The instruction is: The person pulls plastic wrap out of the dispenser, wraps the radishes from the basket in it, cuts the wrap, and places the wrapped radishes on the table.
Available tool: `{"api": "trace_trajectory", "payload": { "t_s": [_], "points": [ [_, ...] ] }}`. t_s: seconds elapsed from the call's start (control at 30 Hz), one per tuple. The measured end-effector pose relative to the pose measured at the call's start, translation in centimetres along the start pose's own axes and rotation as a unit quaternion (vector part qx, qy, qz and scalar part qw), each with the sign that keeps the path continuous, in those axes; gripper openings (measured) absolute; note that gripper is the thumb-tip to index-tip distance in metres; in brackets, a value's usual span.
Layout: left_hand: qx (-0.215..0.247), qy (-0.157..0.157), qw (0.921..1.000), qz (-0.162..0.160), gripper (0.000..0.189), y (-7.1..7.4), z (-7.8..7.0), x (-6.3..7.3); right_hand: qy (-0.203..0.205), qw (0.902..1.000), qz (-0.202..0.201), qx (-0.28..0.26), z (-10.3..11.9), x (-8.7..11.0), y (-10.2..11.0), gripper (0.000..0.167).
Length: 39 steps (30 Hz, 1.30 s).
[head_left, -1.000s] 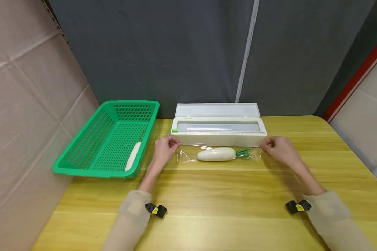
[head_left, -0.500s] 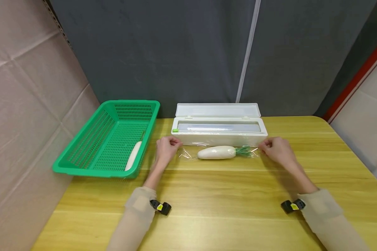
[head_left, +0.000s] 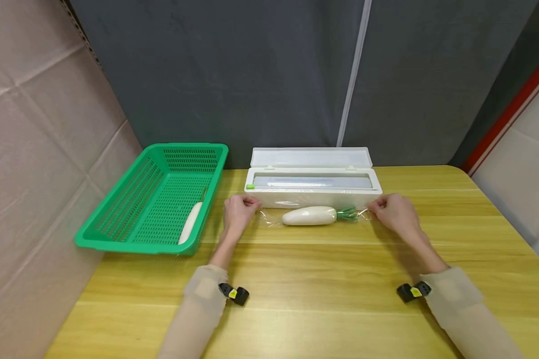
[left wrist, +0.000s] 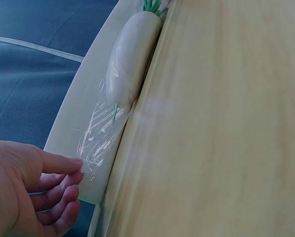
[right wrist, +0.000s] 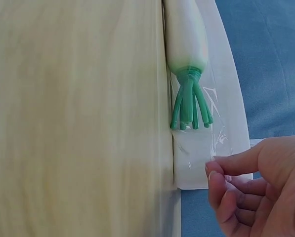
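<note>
A white radish with cut green stalks lies along the front of a white cling film dispenser, wrapped in clear plastic wrap. My left hand pinches the wrap between thumb and forefinger, left of the radish's tip. On the stalk side, my right hand pinches the wrap's other end, its remaining fingers curled under, as the right wrist view shows. The film stretches between both hands over the radish and up to the dispenser's front.
The dispenser's lid stands raised at the back, and a green slider sits at its left end. A green plastic basket on the left holds another white radish. A dark grey curtain hangs behind the wooden table.
The wrapped radish has shifted slightly away from me, closer to the dispenser. Both hands moved a little inward and forward with the wrap still pinched.
</note>
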<state>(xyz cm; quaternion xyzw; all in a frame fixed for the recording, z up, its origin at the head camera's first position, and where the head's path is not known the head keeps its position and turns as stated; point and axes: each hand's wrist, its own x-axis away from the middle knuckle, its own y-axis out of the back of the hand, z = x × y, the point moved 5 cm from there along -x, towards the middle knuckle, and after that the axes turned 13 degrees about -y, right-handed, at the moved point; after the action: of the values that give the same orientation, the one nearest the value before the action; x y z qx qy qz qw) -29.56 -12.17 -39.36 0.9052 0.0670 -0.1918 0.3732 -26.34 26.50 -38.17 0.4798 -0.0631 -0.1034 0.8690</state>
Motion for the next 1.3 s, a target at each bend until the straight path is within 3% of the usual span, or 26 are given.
{"api": "trace_trajectory", "payload": {
  "t_s": [0.67,1.0,1.3],
  "points": [
    [-0.033,0.022,0.999,-0.023,0.01,-0.1,-0.1,-0.1,-0.008,0.9991,-0.041,0.009,0.1,0.1,0.3,0.027],
    [-0.046,0.038,0.9982,0.007,0.021,-0.1,0.6,0.0,-0.003,0.9997,-0.019,0.011,-0.4,0.0,0.3,0.034],
    [-0.006,0.048,0.9985,0.025,0.024,0.3,1.0,-0.1,0.019,0.9996,0.018,-0.008,-0.8,-0.5,0.4,0.043]
  ]
}}
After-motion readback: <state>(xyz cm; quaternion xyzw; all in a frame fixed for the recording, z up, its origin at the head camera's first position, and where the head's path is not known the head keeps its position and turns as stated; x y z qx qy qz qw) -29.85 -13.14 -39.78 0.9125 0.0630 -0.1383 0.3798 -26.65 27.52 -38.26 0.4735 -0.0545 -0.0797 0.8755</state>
